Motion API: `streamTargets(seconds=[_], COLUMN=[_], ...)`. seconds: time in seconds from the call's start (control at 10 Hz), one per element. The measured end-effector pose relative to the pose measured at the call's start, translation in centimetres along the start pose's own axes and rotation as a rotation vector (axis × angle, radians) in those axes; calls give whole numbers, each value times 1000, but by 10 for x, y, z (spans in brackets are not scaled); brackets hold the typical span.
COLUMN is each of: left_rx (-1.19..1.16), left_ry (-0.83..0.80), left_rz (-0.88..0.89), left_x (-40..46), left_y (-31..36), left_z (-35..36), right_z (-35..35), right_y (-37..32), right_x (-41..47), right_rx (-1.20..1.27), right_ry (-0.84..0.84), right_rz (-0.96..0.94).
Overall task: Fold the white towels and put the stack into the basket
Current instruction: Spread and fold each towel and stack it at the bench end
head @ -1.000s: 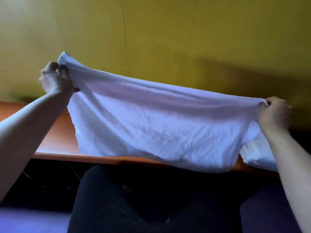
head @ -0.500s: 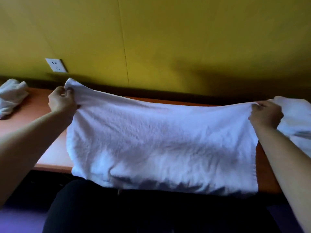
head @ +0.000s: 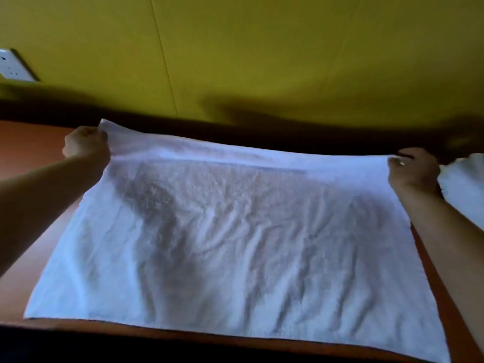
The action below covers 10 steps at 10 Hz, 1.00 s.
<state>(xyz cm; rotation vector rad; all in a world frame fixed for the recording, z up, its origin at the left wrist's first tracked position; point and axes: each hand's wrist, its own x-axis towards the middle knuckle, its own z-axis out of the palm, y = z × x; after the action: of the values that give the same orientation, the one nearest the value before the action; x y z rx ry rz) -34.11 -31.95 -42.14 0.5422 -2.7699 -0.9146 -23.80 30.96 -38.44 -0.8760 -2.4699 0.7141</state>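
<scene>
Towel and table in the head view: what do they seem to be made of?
The white towel looks like soft cotton terry, matte: its surface is nubbly and it lies in loose wrinkles. The table looks like wood or wood-look laminate, reddish-brown and smooth with a slight sheen; which of the two cannot be told.

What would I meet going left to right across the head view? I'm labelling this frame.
Wall socket → left hand gripping the far left corner → spread white towel → right hand gripping the far right corner → another white towel at the right edge.
</scene>
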Motion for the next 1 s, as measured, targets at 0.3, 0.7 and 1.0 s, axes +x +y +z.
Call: streamTargets(seconds=[0.3,0.7,1.0], left_rx=[216,375,221], left_ry=[-63,-250,-387], left_rz=[152,662,1045], left_x=[-75,-183,-350], left_y=[15,67,154], left_z=[23,68,144], right_z=[22,25,-2], right_y=[24,56,72], right_x=[-39,-30,-21], right_rx=[-68,-297,-357], right_ry=[-119,-377,-458], right_rz=[-145,-333,-336])
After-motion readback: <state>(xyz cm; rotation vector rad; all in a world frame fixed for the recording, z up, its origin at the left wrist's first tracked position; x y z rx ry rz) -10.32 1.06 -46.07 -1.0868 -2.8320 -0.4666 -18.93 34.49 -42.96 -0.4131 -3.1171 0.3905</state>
